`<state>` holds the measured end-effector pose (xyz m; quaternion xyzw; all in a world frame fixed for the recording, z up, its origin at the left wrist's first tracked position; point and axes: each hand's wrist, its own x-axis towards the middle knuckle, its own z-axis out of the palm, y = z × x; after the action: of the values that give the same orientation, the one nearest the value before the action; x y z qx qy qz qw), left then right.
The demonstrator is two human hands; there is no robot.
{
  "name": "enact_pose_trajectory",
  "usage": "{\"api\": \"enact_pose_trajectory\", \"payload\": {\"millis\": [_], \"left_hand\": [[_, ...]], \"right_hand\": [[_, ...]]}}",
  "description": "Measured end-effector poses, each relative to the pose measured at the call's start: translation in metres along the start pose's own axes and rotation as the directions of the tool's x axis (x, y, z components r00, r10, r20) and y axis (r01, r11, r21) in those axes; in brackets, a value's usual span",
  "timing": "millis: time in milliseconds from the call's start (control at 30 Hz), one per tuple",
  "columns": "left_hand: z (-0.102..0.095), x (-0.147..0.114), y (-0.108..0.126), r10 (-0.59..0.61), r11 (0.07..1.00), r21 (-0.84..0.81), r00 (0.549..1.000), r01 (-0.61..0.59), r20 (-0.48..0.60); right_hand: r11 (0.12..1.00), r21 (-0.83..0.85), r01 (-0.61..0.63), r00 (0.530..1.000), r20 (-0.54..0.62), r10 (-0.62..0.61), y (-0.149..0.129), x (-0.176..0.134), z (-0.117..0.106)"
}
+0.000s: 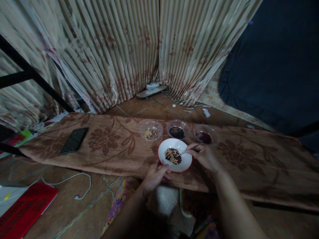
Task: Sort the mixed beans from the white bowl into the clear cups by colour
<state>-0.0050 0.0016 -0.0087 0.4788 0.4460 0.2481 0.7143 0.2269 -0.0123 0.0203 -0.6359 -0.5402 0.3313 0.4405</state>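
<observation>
Pinching a spoon (183,152) between closed fingertips, the right hand (200,154) reaches over the red-rimmed bowl (185,162) of mixed beans (173,156); the left hand (156,175), partly curled, clasps its near-left rim. Beyond it stand three clear bowls (151,122).

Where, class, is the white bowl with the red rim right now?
In the head view, the bowl is below and slightly right of centre, just nearer than the middle clear dish, the left hand at its near edge.

At left on the tabletop (249,179), a dark phone (74,140). Beyond, striped curtains (129,49) and a skateboard (149,93) on the tiled floor (134,107). Lower left, a white cord (77,197) near a red slotted object (31,207).
</observation>
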Motion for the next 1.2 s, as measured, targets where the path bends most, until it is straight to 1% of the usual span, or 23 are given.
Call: {"api": "enact_pose_trajectory", "payload": {"millis": [100, 167, 233, 267, 300, 333, 400, 467, 500, 533, 567, 600, 633, 667, 700, 767, 833, 867, 900, 967, 1000, 1067, 1200], "left_hand": [[0.000, -0.001, 0.002, -0.007, 1.000, 0.004, 1.000, 0.007, -0.003], [0.001, -0.002, 0.003, -0.006, 1.000, 0.006, 1.000, 0.006, -0.006], [0.001, -0.003, 0.004, -0.003, 1.000, 0.004, 1.000, 0.003, -0.014], [0.001, -0.002, 0.004, -0.002, 1.000, 0.002, 1.000, 0.002, -0.019], [0.001, -0.002, 0.003, -0.003, 1.000, 0.002, 1.000, 0.003, -0.021], [0.001, -0.001, 0.003, -0.004, 1.000, 0.005, 1.000, 0.004, -0.022], [0.000, 0.000, 0.001, -0.008, 1.000, 0.018, 1.000, 0.008, -0.017], [-0.001, 0.001, 0.000, -0.008, 0.999, 0.033, 1.000, 0.008, -0.009], [-0.001, 0.002, 0.000, -0.005, 0.999, 0.036, 1.000, 0.005, -0.005], [-0.002, 0.002, -0.001, 0.001, 0.999, 0.038, 1.000, -0.001, -0.003], [-0.002, 0.002, -0.001, 0.007, 0.999, 0.040, 1.000, -0.007, -0.002], [-0.002, 0.002, -0.001, 0.011, 0.999, 0.041, 1.000, -0.011, -0.003], [-0.003, 0.002, -0.001, 0.012, 0.999, 0.041, 1.000, -0.012, -0.005], [-0.002, 0.002, -0.001, 0.010, 0.999, 0.040, 1.000, -0.009, -0.008], [-0.002, 0.002, -0.002, 0.005, 0.999, 0.036, 1.000, -0.004, -0.007], [-0.002, 0.002, -0.002, -0.001, 1.000, 0.023, 1.000, 0.001, -0.001], [-0.002, 0.002, -0.002, 0.008, 1.000, 0.010, 1.000, -0.008, 0.006], [-0.002, 0.002, -0.003, 0.014, 1.000, 0.005, 1.000, -0.014, 0.007], [-0.001, 0.002, -0.003, 0.019, 1.000, 0.002, 1.000, -0.019, 0.007], [-0.001, 0.002, -0.003, 0.019, 1.000, 0.003, 1.000, -0.019, 0.005], [-0.001, 0.002, -0.002, 0.015, 1.000, 0.004, 1.000, -0.015, 0.003], [-0.001, 0.001, -0.001, 0.006, 1.000, 0.004, 1.000, -0.006, -0.001], [0.000, -0.001, 0.002, -0.004, 1.000, 0.011, 1.000, 0.005, -0.015]], "right_hand": [[1.000, -0.002, 0.009, 1.000, -0.010, -0.009, -0.004, -0.001, 0.000], [1.000, 0.008, 0.019, 0.999, -0.042, -0.019, -0.008, -0.002, -0.001], [0.998, 0.040, 0.048, 0.991, -0.127, -0.042, -0.011, -0.003, -0.005], [0.996, 0.054, 0.072, 0.977, -0.202, -0.060, -0.011, -0.003, -0.009], [0.993, 0.063, 0.101, 0.950, -0.301, -0.077, -0.011, -0.003, -0.014], [0.990, 0.066, 0.127, 0.907, -0.411, -0.089, -0.010, -0.003, -0.020], [0.986, 0.049, 0.157, 0.775, -0.625, -0.092, -0.005, -0.001, -0.034], [0.988, 0.043, 0.149, 0.632, -0.773, -0.061, 0.002, 0.002, -0.048], [0.989, 0.046, 0.139, 0.577, -0.815, -0.043, 0.006, 0.003, -0.054], [0.990, 0.047, 0.131, 0.534, -0.845, -0.031, 0.009, 0.005, -0.058], [0.991, 0.046, 0.126, 0.505, -0.863, -0.024, 0.010, 0.006, -0.060], [0.992, 0.045, 0.121, 0.496, -0.868, -0.021, 0.011, 0.007, -0.059], [0.992, 0.046, 0.120, 0.508, -0.861, -0.021, 0.010, 0.008, -0.057], [0.991, 0.049, 0.122, 0.535, -0.844, -0.024, 0.008, 0.008, -0.053], [0.991, 0.057, 0.125, 0.581, -0.814, -0.027, 0.005, 0.007, -0.047], [0.990, 0.086, 0.115, 0.720, -0.694, -0.024, -0.002, 0.004, -0.033], [0.990, 0.109, 0.090, 0.869, -0.495, -0.024, -0.006, 0.001, -0.019], [0.991, 0.114, 0.074, 0.924, -0.382, -0.025, -0.007, 0.000, -0.013], [0.991, 0.114, 0.064, 0.961, -0.277, -0.031, -0.008, 0.000, -0.008], [0.994, 0.094, 0.061, 0.990, -0.132, -0.048, -0.007, -0.001, -0.002], [0.995, 0.079, 0.063, 0.994, -0.098, -0.055, -0.006, 0.000, -0.001], [0.997, 0.051, 0.062, 0.996, -0.074, -0.058, -0.004, 0.001, -0.001], [0.999, 0.022, 0.039, 0.997, -0.069, -0.038, 0.000, 0.001, -0.001]]}}
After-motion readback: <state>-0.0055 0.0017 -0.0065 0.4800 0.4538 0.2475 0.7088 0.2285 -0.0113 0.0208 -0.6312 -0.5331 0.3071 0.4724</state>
